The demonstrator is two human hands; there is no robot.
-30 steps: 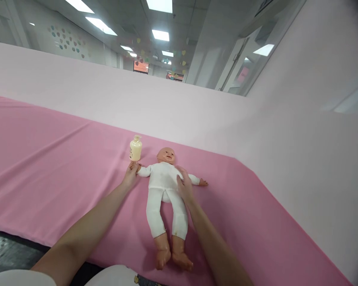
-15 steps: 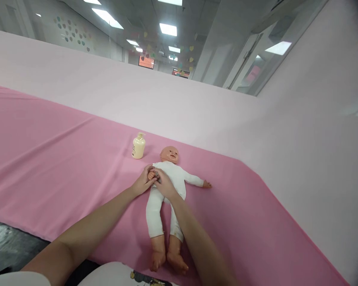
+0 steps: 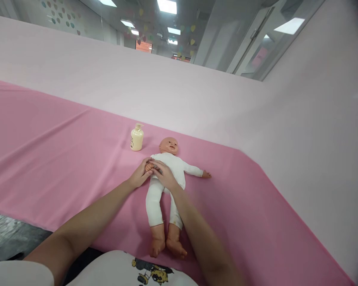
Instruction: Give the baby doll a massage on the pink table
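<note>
While the left hand (image 3: 140, 174) curls around the small hand (image 3: 149, 167) of the baby doll (image 3: 173, 162), thumb toward the person and fingers beyond it, the right hand (image 3: 165, 175) bends over the same arm just above the wrist. The fingertips of the two hands meet or nearly meet; how hard they press cannot be told. A greyish patch shows between the right thumb and fingers, too small to make out.

The doll lies on its back at the middle of the pink sheet (image 3: 244, 214), head away from the person and feet (image 3: 158, 240) toward them. Its held arm is folded in against its side, and the other arm (image 3: 193, 170) stretches out to the person's right, resting on the sheet. The white-covered trunk looks soft and stuffed, so it would probably give and sag if lifted by one limb; the bare head (image 3: 168, 146), hands and feet look like smooth vinyl, firmer and perhaps slick. It seems light to moderate in weight and not fragile. The wrist suits a gentle pinch, while lifting would call for a palm under the head and another under the seat.

A pale yellow pump bottle (image 3: 137, 139) stands upright near the doll's head, on the person's left, apart from both hands. Beyond the sheet rises a white wall (image 3: 113, 79), topped by a glass pane (image 3: 214, 35) showing ceiling lights.
</note>
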